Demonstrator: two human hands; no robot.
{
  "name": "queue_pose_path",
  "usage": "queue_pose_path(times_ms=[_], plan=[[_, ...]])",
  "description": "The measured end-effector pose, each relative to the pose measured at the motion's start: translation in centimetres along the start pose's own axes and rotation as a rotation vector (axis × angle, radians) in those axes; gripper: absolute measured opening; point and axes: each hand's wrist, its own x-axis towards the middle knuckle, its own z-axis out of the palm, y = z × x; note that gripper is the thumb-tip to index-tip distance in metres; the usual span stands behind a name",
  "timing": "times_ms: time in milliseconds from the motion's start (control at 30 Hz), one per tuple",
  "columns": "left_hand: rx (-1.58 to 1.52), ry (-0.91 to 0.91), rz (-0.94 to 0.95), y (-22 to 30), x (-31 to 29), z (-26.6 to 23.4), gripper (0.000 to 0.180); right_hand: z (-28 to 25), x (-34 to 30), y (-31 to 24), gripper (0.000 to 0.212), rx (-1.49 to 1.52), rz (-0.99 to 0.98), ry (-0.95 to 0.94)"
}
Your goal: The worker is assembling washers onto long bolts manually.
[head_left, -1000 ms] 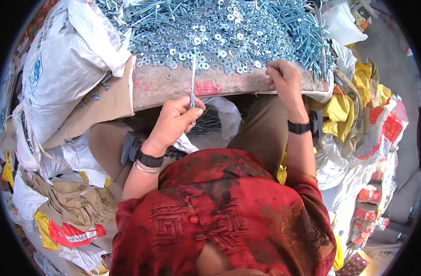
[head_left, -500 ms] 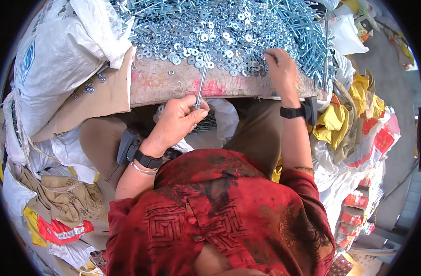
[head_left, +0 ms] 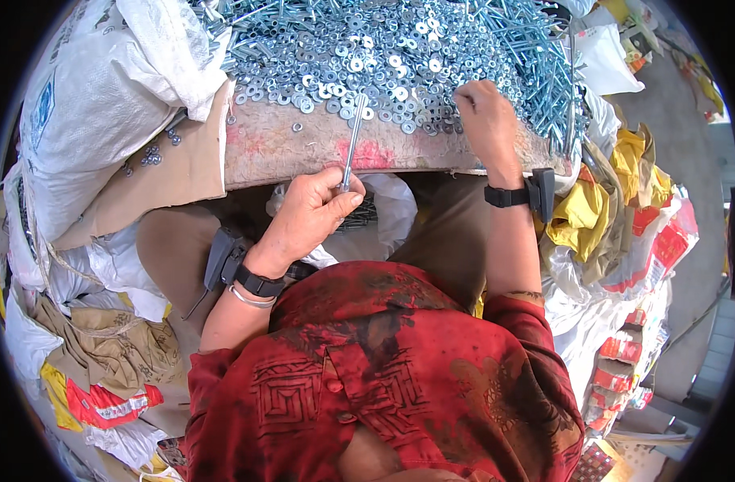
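Observation:
My left hand (head_left: 307, 210) is closed, its thumb and fingers pinching the lower end of a long, thin silver bolt (head_left: 354, 140). The bolt points up and away, a little tilted to the right, in front of the worktop's near edge. Over at the right, my right hand (head_left: 488, 120) hovers at or touches the near side of a pile of flat washers (head_left: 367, 68). Its fingers are curled together, and whatever they hold, if anything, is hidden. One loose washer (head_left: 297, 127) lies apart on the worktop (head_left: 303, 149), whose surface is worn and stained pink.
Long bolts (head_left: 544, 88) are heaped at the right of the washers. A white woven sack (head_left: 102, 104) leans at the left by a cardboard sheet (head_left: 183, 165) with several nuts (head_left: 152, 155). Below the worktop, an opened white bag (head_left: 393, 210) holds dark metal pieces. Yellow sacks (head_left: 580, 205) hang at the right.
My right hand has shifted slightly left and away from me over the washers' edge. My left hand and the bolt have hardly moved.

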Motion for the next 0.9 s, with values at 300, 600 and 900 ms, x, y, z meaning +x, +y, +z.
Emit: queue_pose_path(times_ms=[300, 600, 900], plan=[[-0.026, 0.008, 0.03, 0.5, -0.1, -0.3, 0.017, 2.2, 0.1, -0.7, 0.02, -0.218, -0.002, -0.017], [-0.025, 0.041, 0.066, 0.8, -0.6, -0.7, 0.018, -0.2, -2.2, -4.4, 0.009, 0.45, -0.16, -0.27], [-0.05, 0.083, 0.105, 1.2, -0.9, -1.2, 0.016, 0.9, -4.5, -7.7, 0.013, -0.069, -0.194, -0.2]])
